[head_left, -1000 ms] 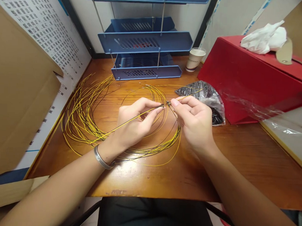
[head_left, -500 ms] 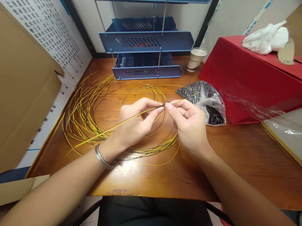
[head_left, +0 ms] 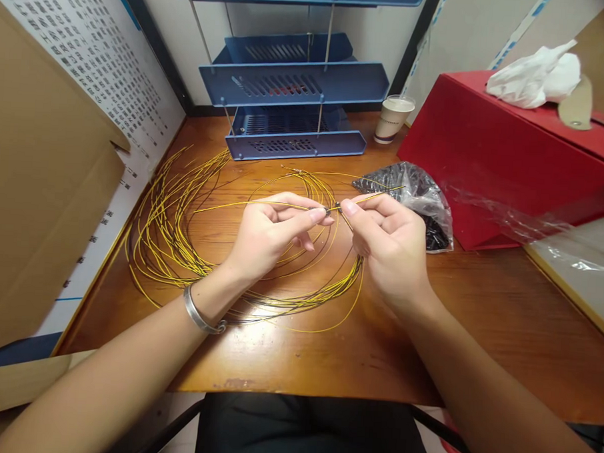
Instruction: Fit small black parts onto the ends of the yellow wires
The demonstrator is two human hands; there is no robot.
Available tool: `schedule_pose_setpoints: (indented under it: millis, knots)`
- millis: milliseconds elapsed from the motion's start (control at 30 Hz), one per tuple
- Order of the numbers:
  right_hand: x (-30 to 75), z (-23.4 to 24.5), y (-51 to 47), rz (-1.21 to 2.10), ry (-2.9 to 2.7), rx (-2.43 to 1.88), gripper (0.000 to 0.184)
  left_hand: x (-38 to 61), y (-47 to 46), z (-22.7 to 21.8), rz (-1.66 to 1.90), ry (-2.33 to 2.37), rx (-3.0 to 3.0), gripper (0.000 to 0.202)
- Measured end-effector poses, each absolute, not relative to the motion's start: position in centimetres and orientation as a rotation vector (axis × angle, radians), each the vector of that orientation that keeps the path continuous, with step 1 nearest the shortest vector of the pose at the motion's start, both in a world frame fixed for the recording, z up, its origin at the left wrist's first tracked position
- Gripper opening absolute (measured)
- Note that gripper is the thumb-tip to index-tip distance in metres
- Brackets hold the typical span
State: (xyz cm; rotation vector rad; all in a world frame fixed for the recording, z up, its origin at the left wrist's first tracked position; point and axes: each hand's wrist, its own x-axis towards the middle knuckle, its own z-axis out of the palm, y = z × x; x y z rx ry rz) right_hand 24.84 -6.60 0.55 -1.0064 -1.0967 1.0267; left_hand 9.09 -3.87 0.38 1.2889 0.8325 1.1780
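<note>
Yellow wire (head_left: 233,204) swings up

On the far left we see brown cardboard (head_left: 39,168). Next to it, a big pile of yellow and black wires (head_left: 168,244) lies in loops on the wooden table (head_left: 295,373).

The yellow wire is in the left hand (head_left: 269,235), and its loose end points left, near the big pile. Half a second ago we saw it slant down across the wrist. Now it sits higher, running along the top of the hand. The left thumb and finger pinch it with a small black bit (head_left: 327,212). The lower fingers are curled less than before. A silver bracelet (head_left: 198,312) is on that wrist.

Under the hands we see a smaller loop of wires (head_left: 324,291). The right hand (head_left: 394,244) pinches a wire end (head_left: 394,190), which sticks out to the right. It has slid right, so there is a little gap between the fingertips, which were almost touching. Just behind the right hand is a clear bag (head_left: 416,191) of black bits, and then comes a red box (head_left: 510,149).
</note>
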Motion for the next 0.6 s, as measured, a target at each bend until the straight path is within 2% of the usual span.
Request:
schedule_pose_setpoints:
  millis: [600]
  knots:
    - [24.3,0.8,-6.94,0.985,-1.198,-1.024,0.023,9.4,-4.46,1.0,1.16,0.864,1.336,0.024]
